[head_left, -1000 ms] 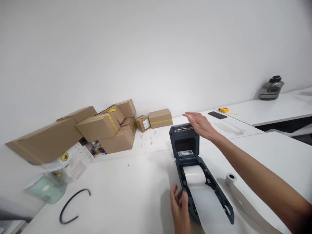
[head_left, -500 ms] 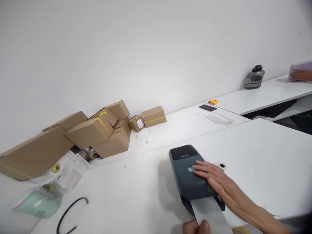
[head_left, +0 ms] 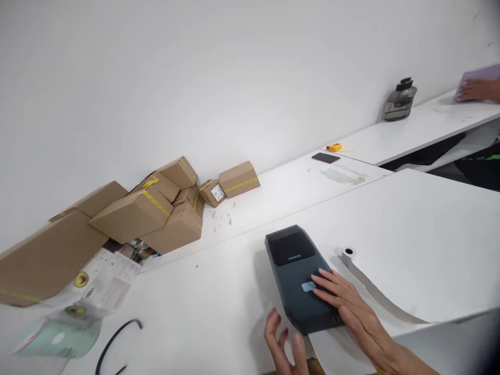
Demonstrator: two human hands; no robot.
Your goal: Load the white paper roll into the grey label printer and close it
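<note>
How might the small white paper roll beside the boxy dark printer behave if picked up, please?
The small white paper roll would probably feel light, being compact with a dark central hole. Its thin loose strip curves along the white tabletop, so it would likely trail floppily.

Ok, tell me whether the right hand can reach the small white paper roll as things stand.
Probably yes: the right hand rests on the dark printer, the paper roll sits close by, and nothing visible blocks the way.
</note>
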